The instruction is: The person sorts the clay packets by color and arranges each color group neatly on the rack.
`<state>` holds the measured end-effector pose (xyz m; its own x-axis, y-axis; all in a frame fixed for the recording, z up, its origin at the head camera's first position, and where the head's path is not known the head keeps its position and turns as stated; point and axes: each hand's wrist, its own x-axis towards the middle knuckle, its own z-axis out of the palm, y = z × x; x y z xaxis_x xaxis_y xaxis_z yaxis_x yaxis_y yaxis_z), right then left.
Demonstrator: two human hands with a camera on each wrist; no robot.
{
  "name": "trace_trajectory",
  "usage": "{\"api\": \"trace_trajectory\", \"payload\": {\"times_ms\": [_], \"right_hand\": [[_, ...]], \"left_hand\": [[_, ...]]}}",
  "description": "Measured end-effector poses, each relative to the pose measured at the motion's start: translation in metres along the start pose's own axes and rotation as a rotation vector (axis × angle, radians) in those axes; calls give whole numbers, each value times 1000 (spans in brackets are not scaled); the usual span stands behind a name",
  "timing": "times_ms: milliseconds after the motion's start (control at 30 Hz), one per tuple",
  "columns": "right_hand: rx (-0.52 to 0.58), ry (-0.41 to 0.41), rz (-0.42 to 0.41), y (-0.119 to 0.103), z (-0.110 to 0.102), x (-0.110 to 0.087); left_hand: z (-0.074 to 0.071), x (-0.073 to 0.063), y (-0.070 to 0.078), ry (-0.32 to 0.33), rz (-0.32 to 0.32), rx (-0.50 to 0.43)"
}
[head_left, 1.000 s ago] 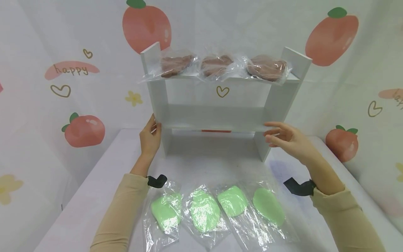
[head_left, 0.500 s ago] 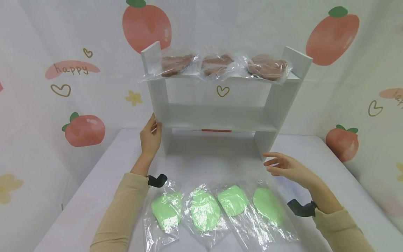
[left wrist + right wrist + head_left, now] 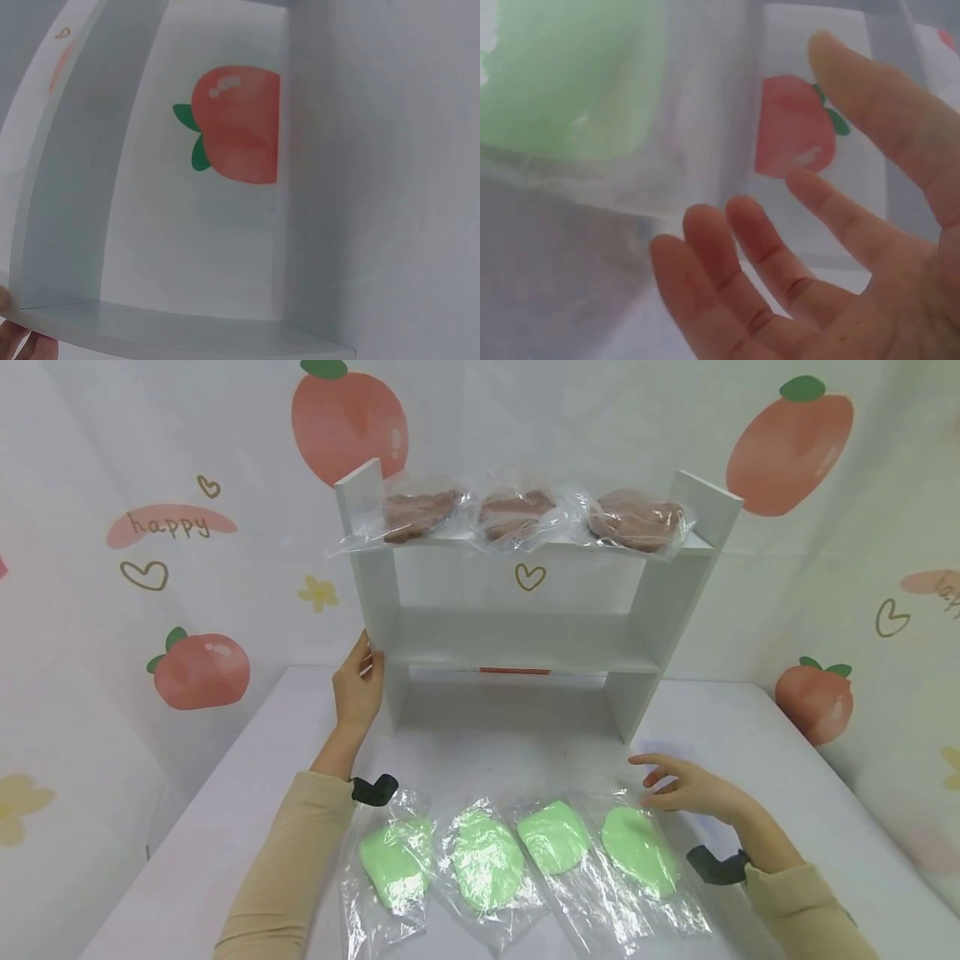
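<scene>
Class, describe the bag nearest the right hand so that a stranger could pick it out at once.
Start at the white shelf. In front of it on the table, four bagged green pieces lie in a row. Take the right-end bag: its piece is a slanted oval, and it alone lies beside the right hand.

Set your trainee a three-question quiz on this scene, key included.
1. How many bagged green pieces lie on the table?
2. Where are the brown pieces: A) on the table, B) on the middle board of the shelf, C) on its top board?
3. Look at the right hand. True or false: it grips the shelf.

Key: 1. Four. 2. C. 3. False; the right hand holds nothing, while the left hand touches the shelf's side.
</scene>
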<state>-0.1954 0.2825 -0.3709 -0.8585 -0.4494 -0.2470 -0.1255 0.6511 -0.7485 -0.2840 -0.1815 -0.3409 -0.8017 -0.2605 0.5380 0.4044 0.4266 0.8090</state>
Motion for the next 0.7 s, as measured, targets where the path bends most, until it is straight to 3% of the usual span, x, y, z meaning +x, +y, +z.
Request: {"api": "trace_trajectory", "payload": {"times_ms": [300,700], "right_hand": [[-58,-31,27,13,10,4],[-46,-103,-87,15,20,8]], "left_hand": [[0,0,-1,-8,-10,0],[1,0,0,3,-22,-5]]}}
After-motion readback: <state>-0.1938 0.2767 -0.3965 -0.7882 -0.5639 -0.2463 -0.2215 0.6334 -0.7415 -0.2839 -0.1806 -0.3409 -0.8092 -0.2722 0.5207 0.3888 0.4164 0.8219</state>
